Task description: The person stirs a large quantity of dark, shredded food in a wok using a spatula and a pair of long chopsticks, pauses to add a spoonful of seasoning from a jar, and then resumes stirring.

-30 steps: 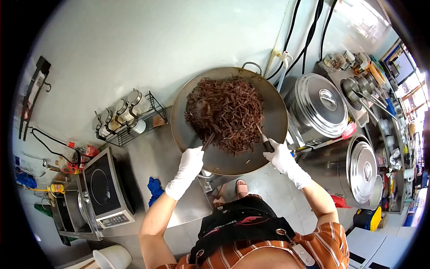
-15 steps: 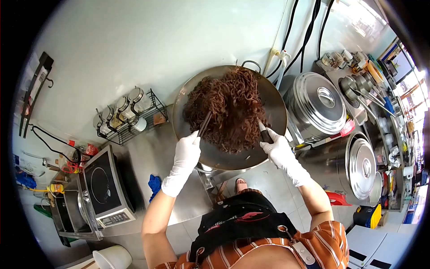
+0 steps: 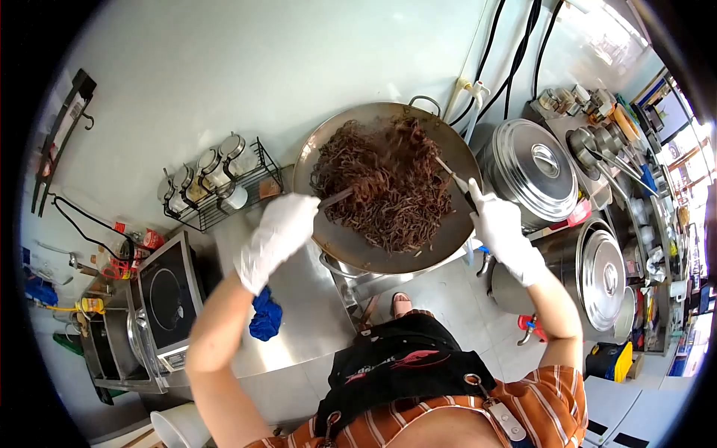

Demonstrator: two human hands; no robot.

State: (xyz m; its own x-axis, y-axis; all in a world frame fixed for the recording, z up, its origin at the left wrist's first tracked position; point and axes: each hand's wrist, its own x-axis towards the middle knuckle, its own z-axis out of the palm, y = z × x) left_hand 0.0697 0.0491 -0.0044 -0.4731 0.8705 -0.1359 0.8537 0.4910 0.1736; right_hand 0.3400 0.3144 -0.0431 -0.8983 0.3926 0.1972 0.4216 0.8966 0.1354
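A wide metal wok holds a heap of dark brown noodles, with some steam over them. My left hand, in a white glove, is closed around what look like brown chopsticks, their tips in the noodles from the left. On the right side, my gloved right hand grips a spatula by its dark handle. The spatula's metal shaft reaches over the wok's right rim, and its blade is hidden in the noodles.
Lidded steel pots stand right of the wok. A wire rack with jars is to the left, above a steel counter with a blue cloth and an induction cooker. A loop handle sticks out at the wok's back.
Both hands have moved apart, the left one outward to the left and the right one to the right. The noodles are spread lower and wider in the wok.
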